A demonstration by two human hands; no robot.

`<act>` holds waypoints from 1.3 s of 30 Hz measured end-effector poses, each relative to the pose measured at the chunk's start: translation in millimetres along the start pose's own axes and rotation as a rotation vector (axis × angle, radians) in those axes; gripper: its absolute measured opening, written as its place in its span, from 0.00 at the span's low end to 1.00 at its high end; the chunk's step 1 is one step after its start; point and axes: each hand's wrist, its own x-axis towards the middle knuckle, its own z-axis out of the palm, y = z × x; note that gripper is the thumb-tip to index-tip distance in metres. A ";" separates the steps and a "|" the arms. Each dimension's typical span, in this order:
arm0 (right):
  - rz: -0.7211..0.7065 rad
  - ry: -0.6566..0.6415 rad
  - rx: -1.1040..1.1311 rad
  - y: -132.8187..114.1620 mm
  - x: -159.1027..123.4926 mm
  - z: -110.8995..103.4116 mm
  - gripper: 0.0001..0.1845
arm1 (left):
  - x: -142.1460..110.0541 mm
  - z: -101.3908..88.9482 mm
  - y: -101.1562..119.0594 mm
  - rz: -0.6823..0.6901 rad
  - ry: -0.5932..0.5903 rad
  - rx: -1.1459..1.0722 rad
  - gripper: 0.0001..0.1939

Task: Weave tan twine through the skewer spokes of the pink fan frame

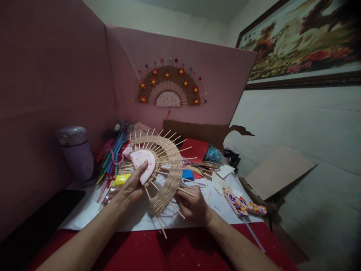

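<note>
A half-round woven fan of tan cord on thin wooden sticks is held up over the table. Its centre is a pink dotted half-disc. My left hand grips the fan at that pink centre, thumb on its face. My right hand is closed around the lower sticks and the cord at the fan's bottom edge. A finished fan with red flowers hangs on the pink board behind.
A lilac container stands at the left beside a bundle of coloured pipe cleaners. Scissors, a blue yarn ball, red paper and a patterned glue gun lie on white sheets over a red cloth.
</note>
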 end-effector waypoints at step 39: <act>0.342 0.157 0.308 -0.4 -7.2 11.6 0.09 | 20.3 -13.7 17.4 0.378 -0.114 0.020 0.12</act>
